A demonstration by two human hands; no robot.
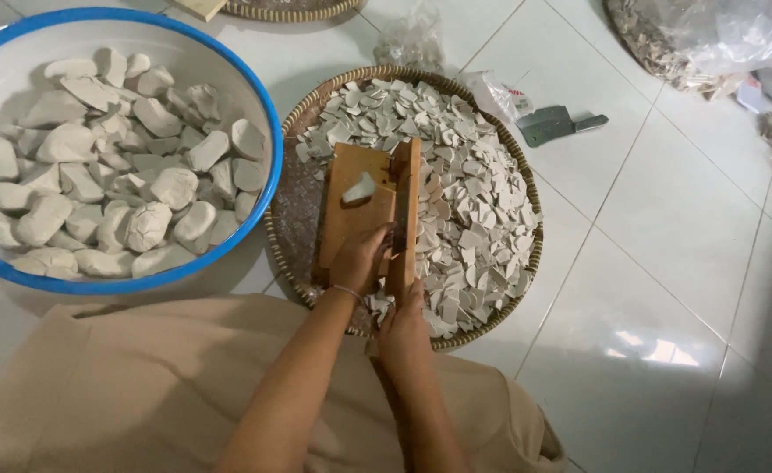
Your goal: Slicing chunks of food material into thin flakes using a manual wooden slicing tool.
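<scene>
1. A white tiled floor [666,263] fills the view. Its right half lies open, with bare tiles running to the right and lower edges.
2. A person sits low at the bottom edge in tan clothing [141,385]. Both bare forearms reach forward.
3. A large white basin with a blue rim [268,140] sits on the floor at upper left, cut off by the left edge. It holds a pile of pale grey lumps [114,166].
4. A round woven tray [526,166] lies just beside the basin, nearly touching its rim. Thin pale slices [474,193] cover its right and far parts. Its near rim is hidden by the arms.
5. A wooden slicer board [351,219] rests tilted on the tray's left part, with an upright wooden bar [405,210] along its right side. One pale lump [360,188] lies on the board.
6. The left hand [360,258] presses on the board's near end, fingers curled. What it holds cannot be made out.
7. The right hand [403,328] wraps closed around the bar's near end.
8. A grey cleaver [557,124] lies on the floor past the tray's right rim.
9. Clear plastic bags [728,39] and another tray are cut off at the top right corner.
</scene>
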